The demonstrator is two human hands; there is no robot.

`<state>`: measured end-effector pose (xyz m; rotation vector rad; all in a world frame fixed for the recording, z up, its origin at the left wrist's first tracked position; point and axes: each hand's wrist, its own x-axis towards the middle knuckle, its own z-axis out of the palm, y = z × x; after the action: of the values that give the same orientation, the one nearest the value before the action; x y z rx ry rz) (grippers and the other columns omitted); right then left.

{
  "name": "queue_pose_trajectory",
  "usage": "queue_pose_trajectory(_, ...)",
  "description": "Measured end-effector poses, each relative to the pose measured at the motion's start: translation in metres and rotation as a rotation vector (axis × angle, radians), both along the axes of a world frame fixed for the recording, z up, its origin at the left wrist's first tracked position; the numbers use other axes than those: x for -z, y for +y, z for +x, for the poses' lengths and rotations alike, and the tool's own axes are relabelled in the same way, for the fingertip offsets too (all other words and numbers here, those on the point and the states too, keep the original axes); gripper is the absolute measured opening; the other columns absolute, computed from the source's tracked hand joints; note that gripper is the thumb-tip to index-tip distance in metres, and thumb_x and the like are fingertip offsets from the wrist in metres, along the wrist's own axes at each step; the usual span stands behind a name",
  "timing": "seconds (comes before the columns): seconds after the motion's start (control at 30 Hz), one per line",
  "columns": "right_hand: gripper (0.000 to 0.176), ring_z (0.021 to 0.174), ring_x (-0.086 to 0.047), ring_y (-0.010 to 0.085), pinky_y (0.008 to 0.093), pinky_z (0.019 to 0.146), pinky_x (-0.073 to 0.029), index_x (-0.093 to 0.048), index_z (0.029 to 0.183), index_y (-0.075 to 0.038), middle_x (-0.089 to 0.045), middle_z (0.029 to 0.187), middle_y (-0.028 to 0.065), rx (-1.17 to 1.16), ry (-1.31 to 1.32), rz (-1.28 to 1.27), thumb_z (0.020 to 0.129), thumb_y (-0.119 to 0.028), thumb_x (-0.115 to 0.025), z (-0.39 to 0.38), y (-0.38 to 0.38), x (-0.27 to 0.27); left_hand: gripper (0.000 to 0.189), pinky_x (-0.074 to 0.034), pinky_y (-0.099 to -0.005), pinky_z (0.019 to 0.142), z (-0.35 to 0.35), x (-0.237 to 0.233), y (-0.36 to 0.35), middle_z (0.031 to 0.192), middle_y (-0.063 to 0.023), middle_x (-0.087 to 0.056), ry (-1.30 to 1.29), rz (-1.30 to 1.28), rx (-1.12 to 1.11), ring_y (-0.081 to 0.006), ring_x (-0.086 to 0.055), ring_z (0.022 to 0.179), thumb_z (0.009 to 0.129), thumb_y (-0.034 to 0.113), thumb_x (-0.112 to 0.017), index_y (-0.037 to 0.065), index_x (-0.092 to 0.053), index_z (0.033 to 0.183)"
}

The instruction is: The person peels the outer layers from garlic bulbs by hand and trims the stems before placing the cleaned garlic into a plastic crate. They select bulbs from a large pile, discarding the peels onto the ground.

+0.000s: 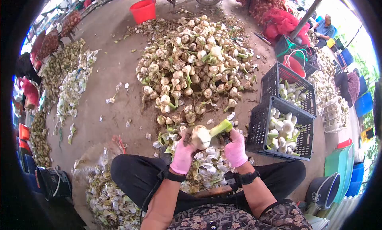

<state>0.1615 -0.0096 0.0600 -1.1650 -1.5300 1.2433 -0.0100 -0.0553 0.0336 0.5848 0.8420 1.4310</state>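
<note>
A garlic bulb (201, 137) with a thick green stem is held up between my two pink-gloved hands, above my lap. My left hand (185, 151) is closed on the bulb's left side. At the stem end, my right hand (234, 146) has its fingers closed around something dark, and the stem lies against it. What the dark thing is cannot be made out. Below my hands lie white peelings (207, 166) between my legs. In front is a large pile of garlic bulbs (195, 63). Black crates (258, 128) with cleaned garlic stand at the right.
A red bucket (143, 11) stands behind the pile. At the left are more garlic heaps (59, 67) and a black bucket (53, 183). Another dark bucket (323, 190) is at the lower right. A person (325, 30) sits at the far upper right.
</note>
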Motion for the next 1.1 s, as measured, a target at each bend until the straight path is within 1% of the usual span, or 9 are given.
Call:
queue_pose_trajectory(0.07,0.040,0.094,-0.059,0.0129,0.0261,0.085,-0.046,-0.057,0.115,0.003,-0.065,0.100,0.0065,-0.071,0.031,-0.100,0.077,0.015,-0.049,0.007,-0.001,-0.003,0.058,-0.044,-0.0372,0.097,-0.001,-0.010,0.007,0.122,-0.0144,-0.055,-0.260,-0.241,0.096,-0.0251,-0.057,0.109,0.098,0.046,-0.034,-0.002,-0.043,0.129)
queue_pose_trajectory(0.17,0.034,0.088,-0.059,0.0110,0.0245,0.080,-0.047,-0.058,0.111,0.001,-0.065,0.095,0.0046,-0.118,0.018,-0.226,0.079,0.010,-0.053,0.015,-0.003,-0.012,0.056,-0.044,-0.0366,0.098,-0.001,0.011,0.012,0.122,-0.0150,-0.056,-0.253,-0.321,0.071,-0.0259,-0.056,0.110,0.098,0.045,-0.034,-0.001,-0.044,0.129)
queue_pose_trajectory(0.33,0.025,0.084,-0.059,0.0103,0.0238,0.071,-0.048,-0.057,0.109,0.000,-0.063,0.094,0.0026,-0.059,0.137,-0.334,0.085,-0.003,-0.062,0.025,-0.002,0.016,0.061,-0.046,-0.0336,0.095,0.014,0.007,0.003,0.115,-0.0098,-0.057,0.061,-0.062,0.007,-0.0216,-0.058,0.106,0.078,-0.007,-0.066,0.000,-0.038,0.132)
queue_pose_trajectory(0.57,0.027,0.084,-0.062,0.0144,0.0275,0.076,-0.049,-0.062,0.106,0.002,-0.067,0.095,0.0098,0.095,0.144,-0.139,0.079,0.006,-0.060,0.015,0.012,0.013,0.067,-0.048,-0.0302,0.091,0.017,-0.008,-0.004,0.118,-0.0073,-0.057,0.042,-0.110,0.171,-0.0166,-0.057,0.106,0.071,-0.003,-0.076,0.000,-0.042,0.128)
queue_pose_trajectory(0.63,0.033,0.080,-0.065,0.0203,0.0311,0.073,-0.050,-0.063,0.103,0.002,-0.067,0.088,0.0164,0.231,-0.399,0.033,0.073,0.009,-0.055,0.025,0.024,0.022,0.069,-0.047,-0.0291,0.092,0.019,-0.015,-0.008,0.119,-0.0066,-0.057,0.163,-0.078,0.228,-0.0153,-0.056,0.106,0.070,0.000,-0.078,0.000,-0.043,0.128)
queue_pose_trajectory(0.77,0.039,0.088,-0.064,0.0332,0.0334,0.078,-0.050,-0.063,0.106,-0.003,-0.065,0.091,0.0208,0.086,-0.781,0.049,0.071,0.006,-0.049,0.042,0.025,0.074,0.077,-0.045,-0.0292,0.094,0.023,-0.015,-0.015,0.121,-0.0057,-0.056,-0.077,-0.032,0.303,-0.0146,-0.054,0.109,0.066,0.012,-0.084,0.002,-0.042,0.130)
queue_pose_trajectory(0.9,0.042,0.099,-0.062,0.0277,0.0302,0.087,-0.048,-0.060,0.113,-0.002,-0.063,0.107,0.0194,-0.218,-0.700,0.153,0.072,0.007,-0.051,0.053,0.007,0.061,0.078,-0.044,-0.0293,0.095,0.019,-0.015,-0.014,0.121,-0.0053,-0.056,-0.069,-0.073,0.199,-0.0146,-0.054,0.109,0.065,0.008,-0.083,0.003,-0.043,0.131)
queue_pose_trajectory(0.97,0.048,0.108,-0.059,0.0221,0.0289,0.094,-0.045,-0.057,0.119,0.000,-0.060,0.116,0.0159,-0.083,0.053,-0.318,0.072,0.010,-0.053,0.048,0.002,0.025,0.077,-0.044,-0.0294,0.095,0.019,-0.012,-0.010,0.121,-0.0052,-0.056,-0.026,-0.102,0.172,-0.0146,-0.055,0.109,0.064,0.005,-0.083,0.003,-0.044,0.130)
queue_pose_trajectory(1.1,0.038,0.100,-0.062,0.0188,0.0286,0.090,-0.047,-0.061,0.113,0.002,-0.063,0.109,0.0134,-0.245,-0.092,-0.188,0.075,0.008,-0.059,0.036,0.000,-0.032,0.070,-0.044,-0.0304,0.095,0.024,-0.015,-0.007,0.117,-0.0054,-0.059,0.133,-0.037,0.222,-0.0154,-0.056,0.109,0.063,0.000,-0.082,0.002,-0.049,0.125)
